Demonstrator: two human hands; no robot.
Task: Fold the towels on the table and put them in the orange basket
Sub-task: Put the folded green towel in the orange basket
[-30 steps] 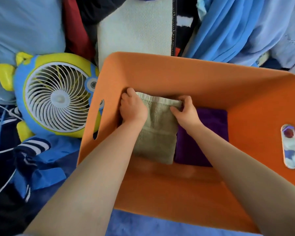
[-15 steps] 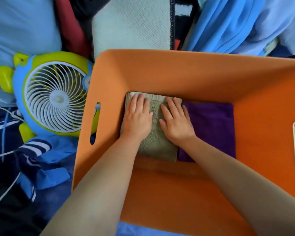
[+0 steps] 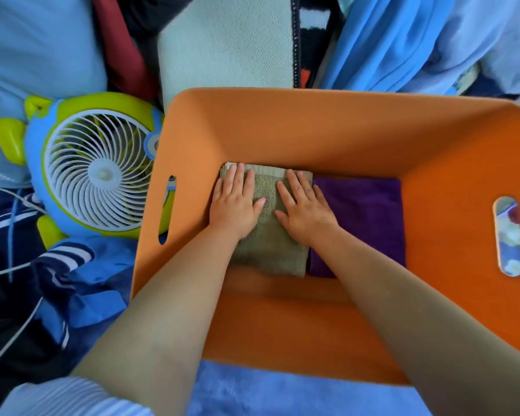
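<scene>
Where both forearms reach down into the orange basket (image 3: 327,130), the left hand (image 3: 234,205) and right hand (image 3: 305,213) lie flat, palms down, on a folded olive towel (image 3: 270,250) on the basket floor. Fingers of both hands are straight and slightly spread; neither curls round the cloth or pinches it. The hands cover most of the towel's far half, so its upper surface shows only in the strip between them and in the near part by the wrists. Layered edges show at its far left corner, against the basket's far wall.

A folded purple towel (image 3: 364,223) lies just beside the olive one on the right, edges touching (the right forearm hides its near left corner). The basket's near wall is partly hidden by both arms; its right side runs out of view. A slot handle (image 3: 509,235) on the right wall shows blurred colours that cannot be made out.

Left of the basket sits a small fan (image 3: 96,175), its right edge hidden behind the wall. Heaped clothes (image 3: 418,40) surround the far side, cut off by the picture edges. A striped sleeve (image 3: 72,397) shows at lower left.
</scene>
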